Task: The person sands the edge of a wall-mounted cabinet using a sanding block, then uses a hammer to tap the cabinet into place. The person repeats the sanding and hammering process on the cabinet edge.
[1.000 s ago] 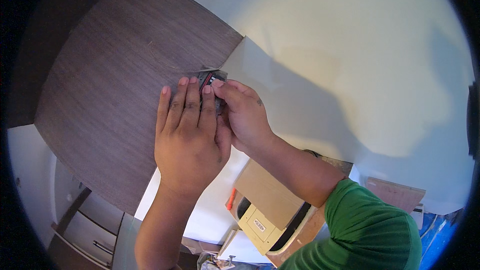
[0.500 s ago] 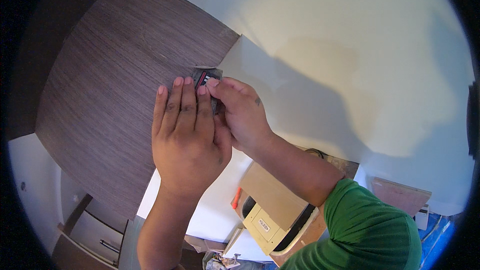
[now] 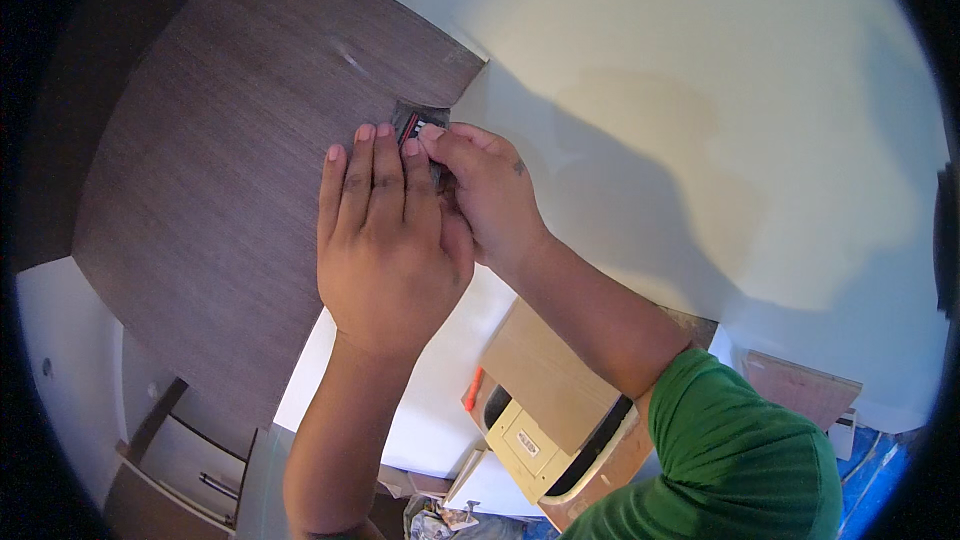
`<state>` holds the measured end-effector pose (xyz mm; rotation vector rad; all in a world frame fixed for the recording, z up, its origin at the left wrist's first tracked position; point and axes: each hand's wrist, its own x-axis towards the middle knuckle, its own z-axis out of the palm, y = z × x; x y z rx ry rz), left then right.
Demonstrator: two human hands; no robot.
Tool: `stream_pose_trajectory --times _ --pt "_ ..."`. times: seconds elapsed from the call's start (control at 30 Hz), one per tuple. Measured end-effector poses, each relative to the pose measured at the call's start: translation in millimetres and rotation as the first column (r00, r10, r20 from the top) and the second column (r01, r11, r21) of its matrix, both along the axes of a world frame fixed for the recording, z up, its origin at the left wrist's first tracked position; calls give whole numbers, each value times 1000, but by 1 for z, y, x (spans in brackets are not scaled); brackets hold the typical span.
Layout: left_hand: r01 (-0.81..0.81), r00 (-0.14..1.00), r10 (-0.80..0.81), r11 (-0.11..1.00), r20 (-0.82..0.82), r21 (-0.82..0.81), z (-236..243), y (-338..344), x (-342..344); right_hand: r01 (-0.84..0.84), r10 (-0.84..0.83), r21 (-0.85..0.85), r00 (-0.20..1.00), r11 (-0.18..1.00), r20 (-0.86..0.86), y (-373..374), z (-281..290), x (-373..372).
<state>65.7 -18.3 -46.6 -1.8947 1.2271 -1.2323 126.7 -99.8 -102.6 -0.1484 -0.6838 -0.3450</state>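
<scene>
A small dark grey device with a red mark [image 3: 416, 124] sits against the edge of a dark wood-grain panel [image 3: 220, 150], where it meets a white wall [image 3: 700, 90]. My left hand [image 3: 385, 235] lies flat with its fingers together over the panel and covers most of the device. My right hand [image 3: 485, 195] pinches the device from the right, thumb and fingers closed on it. Only the device's top shows above my fingertips.
Below my arms lies a tan and cream box [image 3: 545, 420] with an orange tool [image 3: 473, 390] beside it. Grey drawers [image 3: 180, 460] are at the lower left. Wooden boards [image 3: 800, 390] lie at the lower right, next to a blue floor covering.
Both hands have kept their hold on the device. The whole view has shifted slightly, with the hands a little higher in the picture.
</scene>
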Motion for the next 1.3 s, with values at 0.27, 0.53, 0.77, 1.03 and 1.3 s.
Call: stream_pose_trajectory --times 0.27,0.53,0.77,1.03,1.3 --pt "-10 1000 10 1000 -8 13 2 13 -14 -32 32 1 999 999 -15 14 -5 -13" --pt "-3 1000 3 1000 4 6 1 3 -4 -29 29 50 1000 998 12 5 -7 0" --pt "23 1000 -23 1000 13 15 0 -5 1 -69 69 10 997 998 38 -4 -8 -3" --pt "13 1000 -13 1000 25 25 2 -8 6 -56 54 28 997 998 58 -6 -3 0" --pt "0 1000 -2 999 31 35 2 -16 20 22 -21 -11 999 1000 45 -18 2 17"
